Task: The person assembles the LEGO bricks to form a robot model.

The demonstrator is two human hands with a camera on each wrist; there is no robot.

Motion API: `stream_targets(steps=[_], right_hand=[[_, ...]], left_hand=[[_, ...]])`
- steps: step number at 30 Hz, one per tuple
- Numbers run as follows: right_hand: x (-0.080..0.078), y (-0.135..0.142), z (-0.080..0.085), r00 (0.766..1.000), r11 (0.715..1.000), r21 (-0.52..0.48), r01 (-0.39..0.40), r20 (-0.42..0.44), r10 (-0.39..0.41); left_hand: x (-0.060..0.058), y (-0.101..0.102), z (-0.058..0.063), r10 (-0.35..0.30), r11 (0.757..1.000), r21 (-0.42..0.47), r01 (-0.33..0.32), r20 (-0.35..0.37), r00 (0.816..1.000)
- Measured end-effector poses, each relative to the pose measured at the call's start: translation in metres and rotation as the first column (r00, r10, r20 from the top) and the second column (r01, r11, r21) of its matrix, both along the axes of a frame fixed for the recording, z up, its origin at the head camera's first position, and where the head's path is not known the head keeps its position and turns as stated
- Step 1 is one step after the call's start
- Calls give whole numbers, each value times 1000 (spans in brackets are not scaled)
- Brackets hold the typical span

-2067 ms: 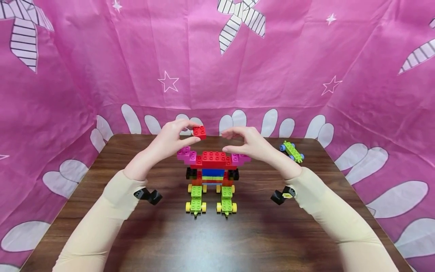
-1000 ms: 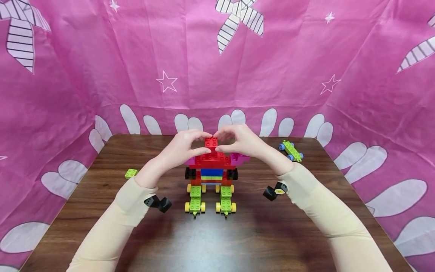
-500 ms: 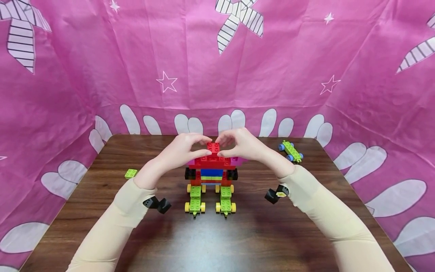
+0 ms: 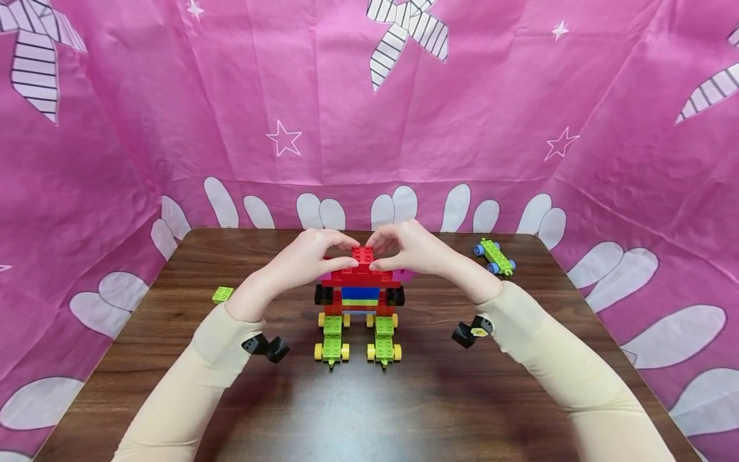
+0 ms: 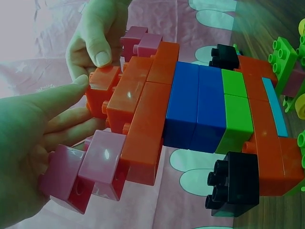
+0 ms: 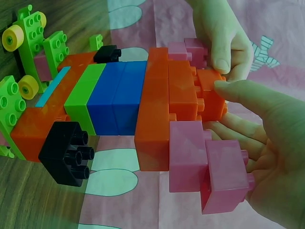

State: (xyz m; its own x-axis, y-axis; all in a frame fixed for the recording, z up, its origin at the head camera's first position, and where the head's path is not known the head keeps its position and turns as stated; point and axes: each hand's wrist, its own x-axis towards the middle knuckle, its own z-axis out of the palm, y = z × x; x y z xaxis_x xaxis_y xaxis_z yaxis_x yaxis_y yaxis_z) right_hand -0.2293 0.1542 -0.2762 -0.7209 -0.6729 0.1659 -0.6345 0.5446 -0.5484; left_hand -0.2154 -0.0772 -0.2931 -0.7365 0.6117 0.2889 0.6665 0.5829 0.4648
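A small red toy brick (image 4: 363, 255) sits at the top of a robot-like figure of toy building bricks (image 4: 360, 293), in the middle of the table. My left hand (image 4: 303, 256) pinches the brick from the left, thumb in front and fingers behind. From the right, my right hand (image 4: 418, 251) pinches the same brick. Below it come wider red bricks, blue and green ones, and black bricks (image 5: 233, 183) at the sides. Pink bricks (image 6: 188, 157) jut out as shoulders, partly hidden by the hands in the head view. The figure stands on two green wheeled bases (image 4: 331, 346).
A loose green brick (image 4: 222, 294) lies left of the left forearm on the wooden table (image 4: 358, 417). Toward the back right stands a green wheeled base (image 4: 494, 256) with blue wheels. A pink patterned cloth (image 4: 346, 115) hangs behind the table.
The red brick, first held in the air by my left hand alone, has moved right and down onto the figure's top. My right hand has joined in gripping it. The green brick has come into view.
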Motion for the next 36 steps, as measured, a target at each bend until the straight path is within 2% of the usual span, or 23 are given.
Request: stream_targets(steps=[23, 36], right_hand=[[-2, -3, 4, 999, 1000, 20, -14, 35, 14], [-3, -2, 2, 998, 1000, 1, 9, 55, -9]], left_hand=[[0, -1, 2, -8, 1000, -7, 8, 21, 1000], [-3, 1, 0, -10, 1000, 3, 10, 38, 999]])
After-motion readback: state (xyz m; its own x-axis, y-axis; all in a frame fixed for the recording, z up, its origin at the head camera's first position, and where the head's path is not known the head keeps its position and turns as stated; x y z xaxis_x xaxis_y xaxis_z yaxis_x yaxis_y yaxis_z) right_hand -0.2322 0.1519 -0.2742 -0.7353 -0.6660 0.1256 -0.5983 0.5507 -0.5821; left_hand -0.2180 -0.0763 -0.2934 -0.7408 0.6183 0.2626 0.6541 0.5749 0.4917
